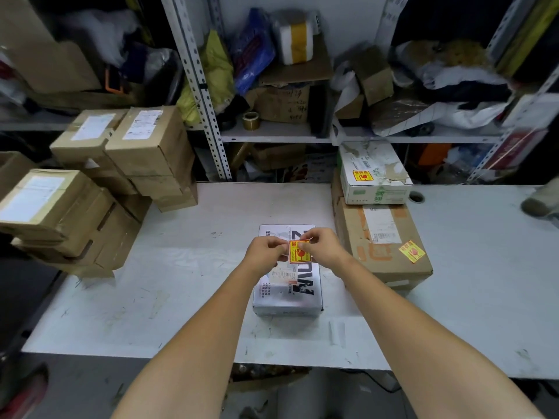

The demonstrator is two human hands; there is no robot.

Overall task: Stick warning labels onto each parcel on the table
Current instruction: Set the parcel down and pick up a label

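Two bare hands meet over the middle of the white table [169, 297], both pinched on one yellow-and-red warning label [299, 251]. The left hand [266, 252] grips the label's left edge between thumb and fingers, and the right hand [325, 246] nips its upper right corner; the other fingers of each hand are curled in. Held this way, the label faces up over the far half of a white parcel [287, 285] with big black lettering and a small shipping slip on its top. Whether the label already touches the parcel's top cannot be told from this view.

Just right of that parcel sits a brown carton [384, 246] with orange print, a white address slip and a yellow warning sticker [412, 251] already on its near right corner. Stacked on its far end is a white box with green print [375, 173], torn on top and also bearing a yellow sticker [363, 176].

Along the left edge of the table a heap of plain brown cartons [99, 189] with white address labels is piled several high; no yellow sticker shows on any of them.

Beyond the table stands a metal shelf rack [272, 136] crammed with boxes, bags and a roll of tape [251, 120].
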